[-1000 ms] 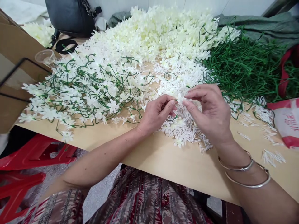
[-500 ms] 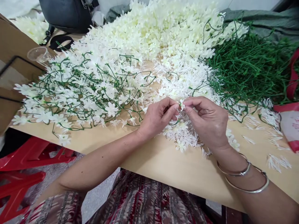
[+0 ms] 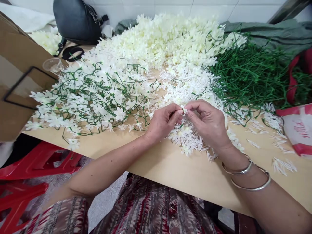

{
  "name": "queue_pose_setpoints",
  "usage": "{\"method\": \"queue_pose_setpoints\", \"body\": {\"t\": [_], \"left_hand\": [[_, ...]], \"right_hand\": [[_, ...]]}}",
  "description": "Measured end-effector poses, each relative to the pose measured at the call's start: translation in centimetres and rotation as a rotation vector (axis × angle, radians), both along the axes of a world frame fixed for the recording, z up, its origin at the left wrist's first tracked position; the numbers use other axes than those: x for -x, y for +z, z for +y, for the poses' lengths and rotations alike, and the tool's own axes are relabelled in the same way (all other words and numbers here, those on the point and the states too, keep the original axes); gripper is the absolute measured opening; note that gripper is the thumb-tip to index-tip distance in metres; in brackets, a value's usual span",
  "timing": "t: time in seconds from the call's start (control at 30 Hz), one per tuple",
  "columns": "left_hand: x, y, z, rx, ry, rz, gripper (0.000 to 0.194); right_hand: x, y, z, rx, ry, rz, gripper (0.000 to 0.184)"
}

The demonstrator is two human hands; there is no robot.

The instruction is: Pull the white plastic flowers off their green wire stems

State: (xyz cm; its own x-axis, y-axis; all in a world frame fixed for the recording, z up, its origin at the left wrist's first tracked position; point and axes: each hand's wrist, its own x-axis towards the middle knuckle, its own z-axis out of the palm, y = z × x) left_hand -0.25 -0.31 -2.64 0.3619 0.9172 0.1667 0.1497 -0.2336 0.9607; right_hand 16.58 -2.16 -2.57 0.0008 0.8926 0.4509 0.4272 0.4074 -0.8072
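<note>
Both hands meet over the table, pinching one small white artificial flower (image 3: 184, 111) between them. My left hand (image 3: 163, 121) is closed at its base, where a bit of green stem seems to be, mostly covered by the fingers. My right hand (image 3: 207, 122) pinches the petals between thumb and forefinger. Below the hands lie loose white flower pieces (image 3: 186, 141) with thin spiky strands. To the left spreads a heap of white flowers on green stems (image 3: 97, 97). Bare green stems (image 3: 251, 73) are piled at the right.
A tall mound of cream-white petals (image 3: 170, 35) rises at the back. A cardboard box (image 3: 14, 87) stands at the left, with a clear plastic cup (image 3: 52, 65) and a black bag (image 3: 75, 22) behind it. At the right is a red-and-white bag (image 3: 297, 128). Red stools (image 3: 41, 162) are below the table edge.
The camera view has tilted up a little and shifted, showing more of the tiled wall. Both hands keep their pinch on the flower, drawn slightly closer together.
</note>
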Motion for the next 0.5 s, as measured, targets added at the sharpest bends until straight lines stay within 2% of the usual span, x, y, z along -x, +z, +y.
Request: {"method": "queue_pose_setpoints", "body": {"t": [0.13, 0.33, 0.5], "left_hand": [[-0.1, 0.7, 0.0, 0.000, 0.013, -0.071, 0.022], [0.3, 3.0, 0.0, 0.011, 0.034, -0.171, 0.017], [0.4, 4.1, 0.7, 0.097, 0.033, -0.325, 0.018]], "right_hand": [[-0.4, 0.7, 0.0, -0.072, -0.060, 0.006, 0.006], [-1.3, 1.2, 0.3, -0.282, -0.253, -0.025, 0.008], [-1.5, 1.3, 0.6, -0.376, -0.264, -0.076, 0.009]]}}
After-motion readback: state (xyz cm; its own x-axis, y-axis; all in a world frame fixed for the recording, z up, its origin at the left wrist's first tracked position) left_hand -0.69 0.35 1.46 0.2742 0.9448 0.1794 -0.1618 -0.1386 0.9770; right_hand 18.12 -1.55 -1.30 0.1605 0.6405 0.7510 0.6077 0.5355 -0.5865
